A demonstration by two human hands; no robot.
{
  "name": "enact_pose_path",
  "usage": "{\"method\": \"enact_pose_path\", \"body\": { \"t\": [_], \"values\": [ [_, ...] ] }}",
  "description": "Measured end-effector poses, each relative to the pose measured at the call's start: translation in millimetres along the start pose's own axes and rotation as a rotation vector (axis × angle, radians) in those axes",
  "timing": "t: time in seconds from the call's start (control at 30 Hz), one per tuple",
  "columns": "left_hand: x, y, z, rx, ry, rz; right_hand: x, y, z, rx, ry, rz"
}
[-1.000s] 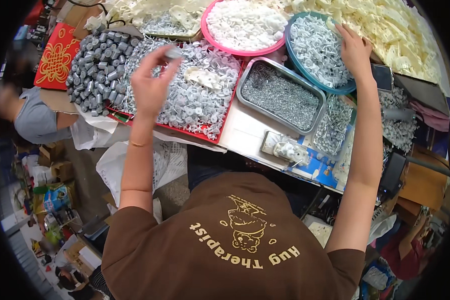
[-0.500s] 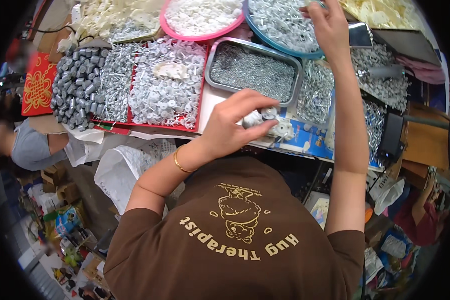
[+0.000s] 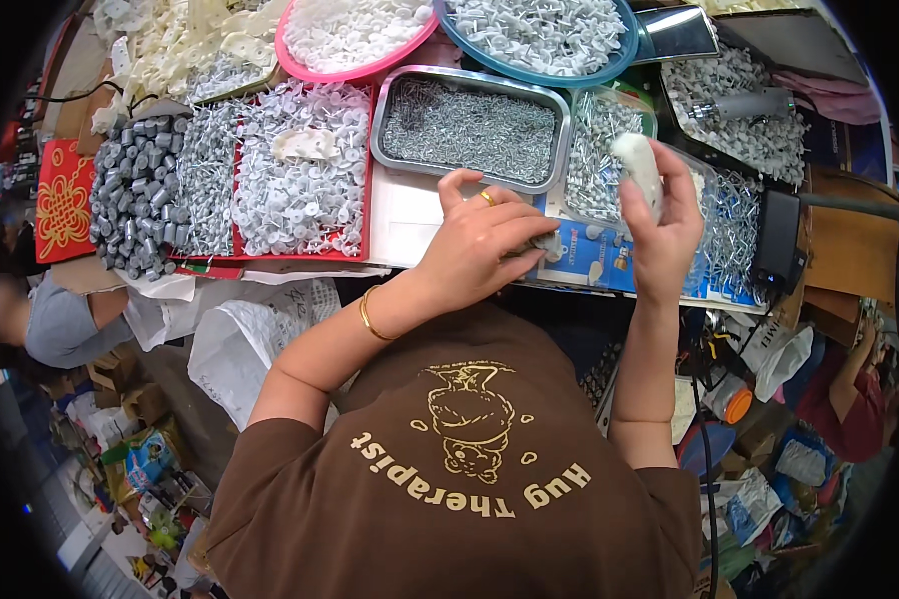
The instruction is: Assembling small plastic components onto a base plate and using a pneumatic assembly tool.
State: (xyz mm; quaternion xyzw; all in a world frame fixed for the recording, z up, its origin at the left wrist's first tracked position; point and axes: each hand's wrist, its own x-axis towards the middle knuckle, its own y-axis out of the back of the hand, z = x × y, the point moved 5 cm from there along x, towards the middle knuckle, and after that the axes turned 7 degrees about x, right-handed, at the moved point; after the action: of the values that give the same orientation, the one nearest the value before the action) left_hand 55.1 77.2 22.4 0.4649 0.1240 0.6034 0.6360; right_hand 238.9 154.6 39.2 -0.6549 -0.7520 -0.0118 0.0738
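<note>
My left hand (image 3: 484, 240) is at the table's near edge, just below the metal tray. Its fingertips close on a small greyish-white part (image 3: 546, 245), mostly hidden under them. Raised over the right side of the table, my right hand (image 3: 664, 220) grips an oblong white plastic piece (image 3: 641, 172) between thumb and fingers. Behind it sits a clear container (image 3: 594, 150) of small metal pieces. The metal tray (image 3: 562, 150) of tiny screws lies beyond my left hand. Farther back, a blue round tray (image 3: 529, 82) holds white plastic pieces with metal pins.
At the left stand a red box (image 3: 370, 180) of white disc-headed pins and a heap of grey cylinders (image 3: 135, 190). A pink tray (image 3: 315, 75) of white pieces lies at the back. A grey electric screwdriver (image 3: 744, 105) and a black adapter (image 3: 777, 240) are at the right.
My right hand has come back from the blue tray toward me, now with the white piece in it. My left hand has turned palm-down over its small part. The view has shifted slightly.
</note>
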Motion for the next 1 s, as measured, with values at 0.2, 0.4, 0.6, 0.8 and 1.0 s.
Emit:
{"method": "enact_pose_path", "body": {
  "t": [0.2, 0.4, 0.6, 0.8, 1.0],
  "values": [
    [5.8, 2.5, 4.8, 0.062, -0.055, -0.081, -21.5, 4.6, -2.8, 0.051, -0.029, -0.015],
    [6.1, -1.7, 0.8, 0.025, 0.009, -0.090, -39.2, 4.4, 2.0, 0.010, 0.015, -0.031],
    [2.9, 8.3, -0.2, -0.022, 0.047, -0.069, -49.8, -12.4, 10.8, -0.035, -0.041, -0.125],
    [-28.8, 33.6, -32.4, 0.000, 0.191, -0.049, -54.2, -30.5, -7.6, -0.428, 0.346, -0.227],
    [-41.5, 26.5, -39.1, -0.157, 0.324, -0.080, -52.4, -53.8, 4.2, -0.521, 0.375, -0.340]
  ]
}}
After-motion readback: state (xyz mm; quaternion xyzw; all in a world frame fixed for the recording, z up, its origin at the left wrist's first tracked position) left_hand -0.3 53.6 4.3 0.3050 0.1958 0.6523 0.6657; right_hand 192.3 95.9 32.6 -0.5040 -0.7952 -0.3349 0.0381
